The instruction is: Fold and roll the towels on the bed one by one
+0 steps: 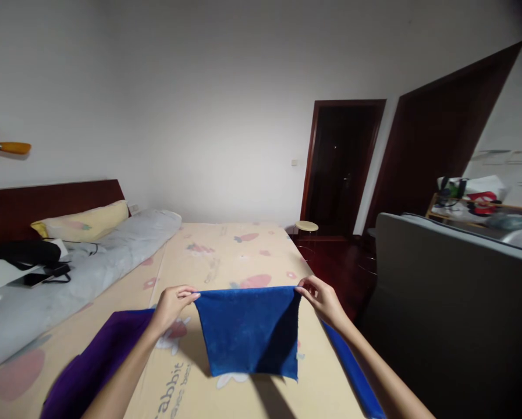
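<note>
A blue cloth hangs between my two hands over the bed, its top edge stretched nearly straight. My left hand pinches the top left corner, and my right hand pinches the top right corner. The cloth's lower edge hangs down close to the printed bed sheet; whether it touches the sheet I cannot tell. A purple cloth lies on the bed beside my left forearm. More blue fabric lies along the bed's right edge, partly behind my right forearm.
A rolled grey-white quilt and a yellow pillow lie at the left, before the headboard. A black bag rests on the quilt. At right are a round stool, a dark door and a tall grey panel.
</note>
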Action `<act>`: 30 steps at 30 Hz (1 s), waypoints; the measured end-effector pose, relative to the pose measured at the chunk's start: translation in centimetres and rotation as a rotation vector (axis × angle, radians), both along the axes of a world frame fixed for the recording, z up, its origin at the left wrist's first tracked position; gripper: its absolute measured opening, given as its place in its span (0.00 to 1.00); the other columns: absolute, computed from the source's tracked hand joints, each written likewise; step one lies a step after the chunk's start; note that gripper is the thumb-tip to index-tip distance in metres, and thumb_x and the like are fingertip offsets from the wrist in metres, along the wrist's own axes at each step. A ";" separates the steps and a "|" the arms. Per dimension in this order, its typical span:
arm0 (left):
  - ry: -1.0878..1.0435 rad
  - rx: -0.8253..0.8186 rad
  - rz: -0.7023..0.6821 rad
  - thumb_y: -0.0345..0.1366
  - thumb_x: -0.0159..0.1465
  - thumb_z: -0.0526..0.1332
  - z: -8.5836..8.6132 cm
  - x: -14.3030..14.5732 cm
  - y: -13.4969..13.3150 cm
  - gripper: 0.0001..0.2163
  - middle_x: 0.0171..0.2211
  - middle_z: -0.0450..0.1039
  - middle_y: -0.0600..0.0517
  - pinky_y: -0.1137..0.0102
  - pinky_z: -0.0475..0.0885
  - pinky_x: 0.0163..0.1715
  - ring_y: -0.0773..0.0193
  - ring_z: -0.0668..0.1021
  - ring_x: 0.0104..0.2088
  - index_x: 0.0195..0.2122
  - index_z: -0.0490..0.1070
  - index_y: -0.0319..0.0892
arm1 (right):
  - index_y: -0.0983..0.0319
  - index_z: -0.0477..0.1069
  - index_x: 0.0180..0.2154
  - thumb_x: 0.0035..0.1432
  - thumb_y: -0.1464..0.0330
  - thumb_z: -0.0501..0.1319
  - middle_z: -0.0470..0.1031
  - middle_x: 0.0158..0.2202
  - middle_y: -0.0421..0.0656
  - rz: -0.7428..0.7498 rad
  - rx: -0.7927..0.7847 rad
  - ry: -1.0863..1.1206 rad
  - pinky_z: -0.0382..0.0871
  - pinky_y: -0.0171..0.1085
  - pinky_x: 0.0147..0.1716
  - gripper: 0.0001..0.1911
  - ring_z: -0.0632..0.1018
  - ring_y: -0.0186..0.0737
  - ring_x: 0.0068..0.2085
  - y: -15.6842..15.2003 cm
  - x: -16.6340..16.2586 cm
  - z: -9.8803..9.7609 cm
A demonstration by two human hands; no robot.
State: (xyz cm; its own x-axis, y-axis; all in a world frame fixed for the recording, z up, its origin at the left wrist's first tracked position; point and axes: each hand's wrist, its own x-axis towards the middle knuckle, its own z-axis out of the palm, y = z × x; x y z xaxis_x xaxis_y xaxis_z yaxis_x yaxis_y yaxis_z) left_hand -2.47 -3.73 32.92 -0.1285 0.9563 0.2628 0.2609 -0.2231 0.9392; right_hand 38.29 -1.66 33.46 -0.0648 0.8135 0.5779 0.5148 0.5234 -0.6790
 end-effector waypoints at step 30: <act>0.118 0.080 -0.015 0.52 0.52 0.61 -5.1 0.3 8.7 0.16 0.29 0.79 0.51 0.66 0.70 0.40 0.57 0.80 0.37 0.33 0.68 0.44 | 0.59 0.66 0.33 0.50 0.46 0.61 0.78 0.30 0.44 0.158 -0.183 0.385 0.69 0.40 0.39 0.23 0.78 0.43 0.36 7.4 -1.6 -6.5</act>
